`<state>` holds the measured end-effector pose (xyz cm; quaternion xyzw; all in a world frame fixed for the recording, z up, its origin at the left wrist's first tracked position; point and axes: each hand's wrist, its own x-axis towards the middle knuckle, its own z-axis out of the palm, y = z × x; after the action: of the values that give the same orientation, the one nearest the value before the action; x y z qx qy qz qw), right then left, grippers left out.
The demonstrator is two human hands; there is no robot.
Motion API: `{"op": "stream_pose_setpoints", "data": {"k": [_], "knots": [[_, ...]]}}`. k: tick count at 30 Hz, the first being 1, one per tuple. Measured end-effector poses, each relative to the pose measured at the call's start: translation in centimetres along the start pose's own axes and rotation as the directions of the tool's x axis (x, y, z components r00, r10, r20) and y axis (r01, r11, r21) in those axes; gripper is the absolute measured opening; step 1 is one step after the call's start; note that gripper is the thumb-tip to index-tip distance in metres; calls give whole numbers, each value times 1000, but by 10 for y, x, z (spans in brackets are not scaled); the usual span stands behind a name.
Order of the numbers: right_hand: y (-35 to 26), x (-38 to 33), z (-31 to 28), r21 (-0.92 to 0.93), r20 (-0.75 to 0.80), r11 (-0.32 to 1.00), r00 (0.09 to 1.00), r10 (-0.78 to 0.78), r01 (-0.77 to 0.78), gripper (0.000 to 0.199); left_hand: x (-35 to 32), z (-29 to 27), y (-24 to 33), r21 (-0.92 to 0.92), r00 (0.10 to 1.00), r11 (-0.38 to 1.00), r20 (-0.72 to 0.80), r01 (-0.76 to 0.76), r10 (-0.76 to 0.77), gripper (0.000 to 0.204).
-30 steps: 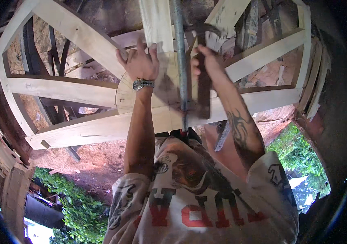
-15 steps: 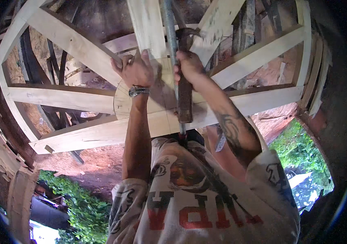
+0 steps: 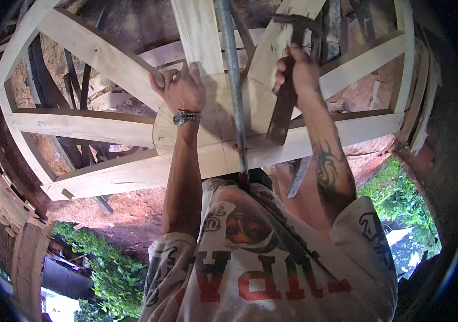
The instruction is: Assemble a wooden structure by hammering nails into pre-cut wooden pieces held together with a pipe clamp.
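A large pale wooden wheel-shaped frame (image 3: 105, 126) with spokes fills the upper view. A grey metal pipe (image 3: 233, 80) runs through its round wooden hub (image 3: 215, 115). My left hand (image 3: 183, 91), with a metal wristwatch, presses flat on the hub at the foot of the upright spoke (image 3: 199, 32). To the right of the pipe, my right hand (image 3: 296, 67) grips a hammer (image 3: 281, 112) by its dark handle. The hammer's head is raised near the top of the view, over a slanting spoke.
Red earth (image 3: 127, 214) lies below the frame. Green plants (image 3: 105, 268) grow at lower left and at right. Stacked curved wooden pieces (image 3: 3, 198) line the left edge, with more boards (image 3: 419, 107) on the right. Dark curved metal bands (image 3: 73, 80) lie behind the spokes.
Both hands have shifted along the hub. My right hand has raised the hammer, so its head is now up over the slanting spoke. The left hand still presses on the hub.
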<state>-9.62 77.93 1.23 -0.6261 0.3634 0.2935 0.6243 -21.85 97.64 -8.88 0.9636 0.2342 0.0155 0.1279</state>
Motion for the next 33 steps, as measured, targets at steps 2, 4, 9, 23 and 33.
{"op": "stream_pose_setpoints", "data": {"k": [2,4,9,23,33], "knots": [[24,-7,16,-138,57,988,996,72,-63,27,1,0,5,-13,999,1000,44,14,-14,45],[38,-10,25,-223,112,971,987,118,-91,27,-1,-1,2,-16,996,999,86,34,-33,49],[10,-11,22,-259,-39,964,998,48,-57,27,0,-5,4,-35,995,998,94,47,-44,47],[32,-35,-1,-260,85,965,994,65,-41,37,0,-11,2,-23,995,999,98,35,-32,45],[89,-119,-86,-163,57,982,994,-88,97,25,-27,-11,9,-106,997,991,-6,-76,76,76]]}}
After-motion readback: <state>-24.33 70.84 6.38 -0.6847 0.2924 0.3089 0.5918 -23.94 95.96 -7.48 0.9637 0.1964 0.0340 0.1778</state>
